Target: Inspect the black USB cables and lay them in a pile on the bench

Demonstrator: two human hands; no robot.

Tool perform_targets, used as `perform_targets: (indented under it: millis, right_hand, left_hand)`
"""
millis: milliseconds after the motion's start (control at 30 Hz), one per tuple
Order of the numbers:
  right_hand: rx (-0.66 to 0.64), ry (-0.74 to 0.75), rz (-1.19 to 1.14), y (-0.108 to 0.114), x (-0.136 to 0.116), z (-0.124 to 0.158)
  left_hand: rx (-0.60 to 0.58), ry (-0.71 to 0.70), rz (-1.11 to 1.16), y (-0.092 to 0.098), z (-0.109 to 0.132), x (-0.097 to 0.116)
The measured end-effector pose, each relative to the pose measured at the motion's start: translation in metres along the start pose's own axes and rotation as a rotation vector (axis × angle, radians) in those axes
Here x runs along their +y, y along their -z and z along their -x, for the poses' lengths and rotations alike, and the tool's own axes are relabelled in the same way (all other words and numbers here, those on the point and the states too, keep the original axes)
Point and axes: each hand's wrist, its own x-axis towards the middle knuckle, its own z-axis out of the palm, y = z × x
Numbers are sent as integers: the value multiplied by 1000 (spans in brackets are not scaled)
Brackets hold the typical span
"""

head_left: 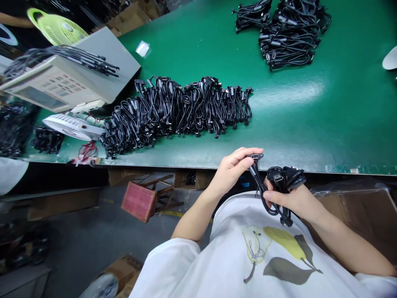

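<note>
My left hand point(235, 166) is closed at the table's front edge, pinching the rectangular plug of a black cable point(255, 157) between thumb and fingers. The plug's socket face points up toward me. From it the cable runs down to my right hand point(290, 199), which is wrapped around a bundle of folded black cables point(276, 179). A USB-type plug shows at the top of that bundle, and loops and another plug hang below the thumb. Part of the bundle is hidden by my right fingers. Both hands are close in front of my white shirt.
On the green table point(310, 132) lies a long row of bundled black cables point(186, 105). More bundles point(288, 37) are piled farther back. To the left stand a beige instrument point(62, 85) with cables on top and a white fan point(72, 126). A red stool point(139, 201) is below the edge.
</note>
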Motion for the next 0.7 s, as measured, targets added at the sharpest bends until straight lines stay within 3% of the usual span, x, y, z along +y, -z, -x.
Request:
perform_targets:
  millis: [133, 200, 300, 367, 567, 700]
  right_hand:
    - [45, 39, -129, 1, 8, -11]
    - [-1, 29, -261, 1, 10, -17]
    - [-30, 3, -390, -2, 7, -22]
    - [54, 25, -387, -4, 4, -23]
    - [330, 208, 91, -11, 8, -26]
    - [476, 296, 308, -13, 23, -27]
  left_hand:
    - [-72, 4, 38, -6, 2, 1]
    - [-97, -2, 76, -9, 3, 0]
    - [-41, -118, 61, -10, 2, -2]
    - [11, -214, 15, -11, 1, -6]
    - [126, -238, -31, -28, 7, -17]
    - [152, -330, -339, -33, 10, -16]
